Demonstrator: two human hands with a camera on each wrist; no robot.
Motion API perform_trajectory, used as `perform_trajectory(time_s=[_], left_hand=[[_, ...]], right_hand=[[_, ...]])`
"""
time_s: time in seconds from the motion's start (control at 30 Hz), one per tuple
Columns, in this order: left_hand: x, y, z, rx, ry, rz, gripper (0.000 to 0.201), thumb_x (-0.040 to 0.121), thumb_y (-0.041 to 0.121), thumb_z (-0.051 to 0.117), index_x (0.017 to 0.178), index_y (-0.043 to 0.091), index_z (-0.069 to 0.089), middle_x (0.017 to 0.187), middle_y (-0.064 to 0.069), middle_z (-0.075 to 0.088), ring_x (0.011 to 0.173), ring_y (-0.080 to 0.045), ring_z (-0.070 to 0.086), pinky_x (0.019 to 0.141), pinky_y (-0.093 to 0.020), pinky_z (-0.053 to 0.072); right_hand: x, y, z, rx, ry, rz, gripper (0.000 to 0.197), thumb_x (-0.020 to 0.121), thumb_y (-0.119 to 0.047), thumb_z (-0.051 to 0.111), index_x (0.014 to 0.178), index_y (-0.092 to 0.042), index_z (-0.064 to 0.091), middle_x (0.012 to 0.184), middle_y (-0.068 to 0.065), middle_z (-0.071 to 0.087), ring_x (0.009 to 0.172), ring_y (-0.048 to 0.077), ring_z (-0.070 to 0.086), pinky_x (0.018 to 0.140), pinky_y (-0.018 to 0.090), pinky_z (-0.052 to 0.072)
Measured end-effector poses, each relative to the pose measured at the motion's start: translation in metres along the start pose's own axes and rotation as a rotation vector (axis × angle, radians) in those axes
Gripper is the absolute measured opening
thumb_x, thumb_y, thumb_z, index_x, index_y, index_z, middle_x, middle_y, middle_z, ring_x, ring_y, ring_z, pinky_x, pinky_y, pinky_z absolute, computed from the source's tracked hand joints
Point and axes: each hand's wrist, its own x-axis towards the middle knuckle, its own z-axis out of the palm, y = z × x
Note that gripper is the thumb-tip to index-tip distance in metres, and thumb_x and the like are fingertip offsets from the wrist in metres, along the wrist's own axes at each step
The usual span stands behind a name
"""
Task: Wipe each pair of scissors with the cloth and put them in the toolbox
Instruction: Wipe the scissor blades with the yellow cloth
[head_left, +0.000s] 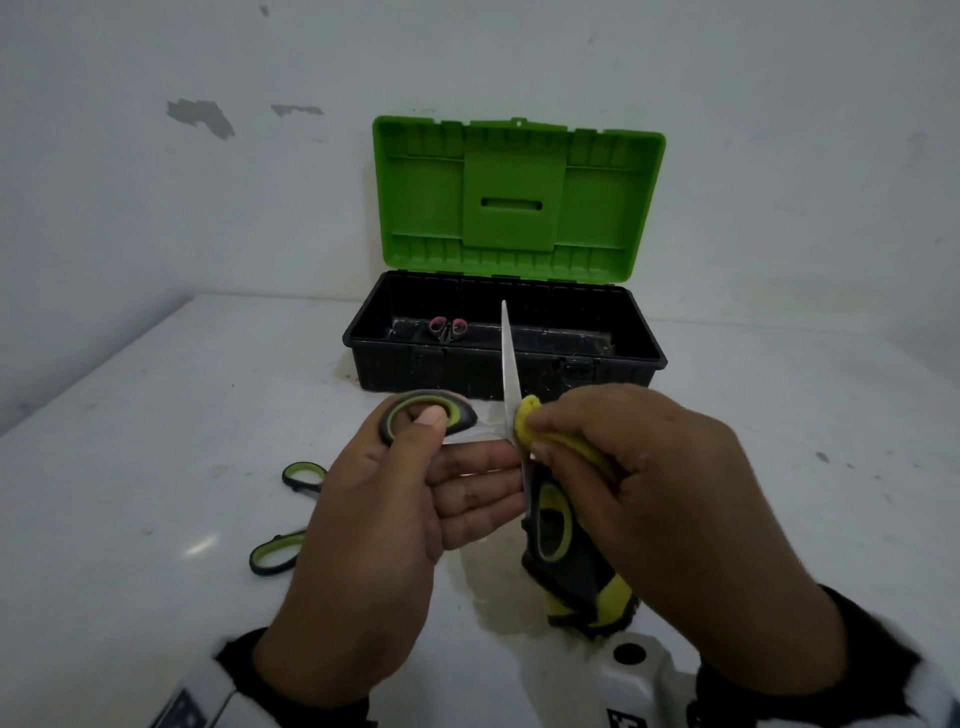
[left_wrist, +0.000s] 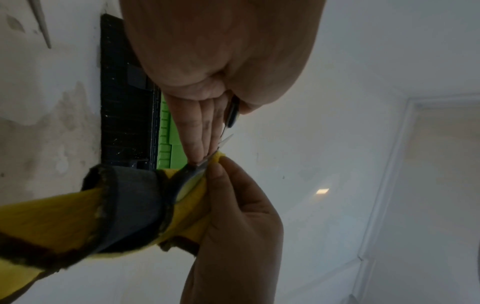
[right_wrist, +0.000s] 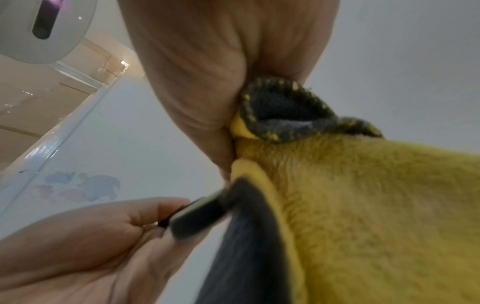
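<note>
Yellow cloth (head_left: 527, 418) pinched on scissors (head_left: 511, 374) blade, left thumb through handle

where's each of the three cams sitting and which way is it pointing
Head: worn on the head, looking forward and down at the toolbox and table; both hands show, left hand holding the open scissors, right hand pinching the cloth.
Left wrist: looks along the left palm at its fingers; the right hand shows too.
Right wrist: looks along the right palm at the cloth; left hand shows below.
Shared: all three show the cloth and scissors.
</note>
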Motion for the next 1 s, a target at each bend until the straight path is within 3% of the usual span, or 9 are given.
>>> perform_trajectory(time_s=[0.13, 0.27, 0.4, 0.5, 0.6, 0.73, 0.83, 0.9, 1.0], left_hand=[[0.001, 0.001, -0.002, 0.022, 0.033, 0.004, 0.023, 0.103, 0.019, 0.039, 0.105, 0.005, 0.058, 0.079, -0.027, 0.073, 0.071, -0.039, 0.074, 0.055, -0.04, 0.061], [0.003, 0.001, -0.006, 0.067, 0.033, 0.007, 0.025, 0.104, 0.021, 0.039, 0.106, 0.006, 0.059, 0.081, -0.025, 0.074, 0.074, -0.037, 0.075, 0.059, -0.04, 0.062], [0.004, -0.002, -0.003, 0.087, 0.001, 0.009, 0.024, 0.103, 0.023, 0.041, 0.105, 0.011, 0.061, 0.084, -0.023, 0.075, 0.078, -0.037, 0.075, 0.063, -0.041, 0.062], [0.004, -0.004, -0.004, 0.128, -0.013, 0.032, 0.023, 0.103, 0.023, 0.042, 0.103, 0.012, 0.062, 0.084, -0.022, 0.075, 0.079, -0.037, 0.075, 0.065, -0.042, 0.062], [0.004, -0.005, -0.006, 0.17, -0.039, 0.029, 0.023, 0.103, 0.023, 0.042, 0.105, 0.013, 0.062, 0.084, -0.021, 0.075, 0.08, -0.036, 0.075, 0.067, -0.042, 0.061], [0.004, -0.004, -0.005, 0.177, -0.058, 0.031, 0.024, 0.104, 0.023, 0.04, 0.106, 0.011, 0.061, 0.086, -0.022, 0.075, 0.083, -0.036, 0.075, 0.071, -0.044, 0.061], [0.004, -0.003, -0.003, 0.16, -0.054, 0.015, 0.024, 0.103, 0.024, 0.042, 0.106, 0.009, 0.061, 0.086, -0.023, 0.075, 0.081, -0.037, 0.075, 0.069, -0.044, 0.062], [0.004, -0.003, -0.004, 0.139, -0.045, -0.001, 0.024, 0.103, 0.025, 0.042, 0.107, 0.009, 0.06, 0.086, -0.024, 0.075, 0.08, -0.038, 0.075, 0.068, -0.044, 0.062], [0.003, -0.004, -0.004, 0.125, -0.042, -0.02, 0.026, 0.103, 0.026, 0.042, 0.11, 0.009, 0.06, 0.088, -0.024, 0.075, 0.081, -0.039, 0.075, 0.069, -0.045, 0.062]], right_hand=[[-0.004, 0.004, 0.001, -0.055, -0.086, 0.03, 0.015, 0.08, -0.017, 0.068, 0.092, -0.016, 0.077, 0.085, -0.003, 0.074, 0.077, 0.012, 0.067, 0.072, 0.028, 0.057], [-0.003, 0.006, -0.011, 0.031, -0.066, 0.134, 0.02, 0.083, -0.026, 0.066, 0.1, -0.022, 0.076, 0.092, -0.01, 0.072, 0.088, 0.004, 0.061, 0.081, 0.012, 0.048], [0.001, -0.006, 0.003, -0.002, -0.036, -0.048, 0.021, 0.08, -0.017, 0.07, 0.099, -0.014, 0.077, 0.091, -0.001, 0.074, 0.081, 0.012, 0.069, 0.076, 0.024, 0.055], [0.001, 0.001, 0.019, -0.092, -0.029, -0.176, 0.022, 0.064, -0.009, 0.079, 0.085, -0.005, 0.078, 0.077, 0.006, 0.073, 0.066, 0.02, 0.069, 0.069, 0.027, 0.051], [0.004, 0.009, 0.032, -0.122, 0.001, -0.202, 0.03, 0.047, -0.01, 0.084, 0.075, -0.001, 0.076, 0.068, 0.008, 0.071, 0.059, 0.016, 0.067, 0.081, 0.028, 0.042], [0.012, 0.003, 0.032, 0.008, 0.007, -0.104, 0.013, 0.064, 0.008, 0.071, 0.075, 0.001, 0.073, 0.069, 0.011, 0.07, 0.066, 0.012, 0.059, 0.062, 0.026, 0.048], [0.011, -0.001, 0.016, -0.009, 0.028, 0.01, 0.012, 0.082, -0.01, 0.066, 0.089, -0.011, 0.077, 0.082, 0.002, 0.073, 0.074, 0.013, 0.065, 0.072, 0.024, 0.052], [0.008, -0.001, 0.012, 0.046, 0.031, 0.037, 0.015, 0.087, -0.017, 0.065, 0.097, -0.014, 0.076, 0.088, -0.002, 0.073, 0.08, 0.009, 0.064, 0.078, 0.021, 0.051], [-0.001, -0.003, 0.014, -0.019, -0.066, -0.022, 0.02, 0.087, -0.023, 0.064, 0.1, -0.014, 0.075, 0.091, -0.001, 0.072, 0.081, 0.012, 0.064, 0.075, 0.023, 0.053]])
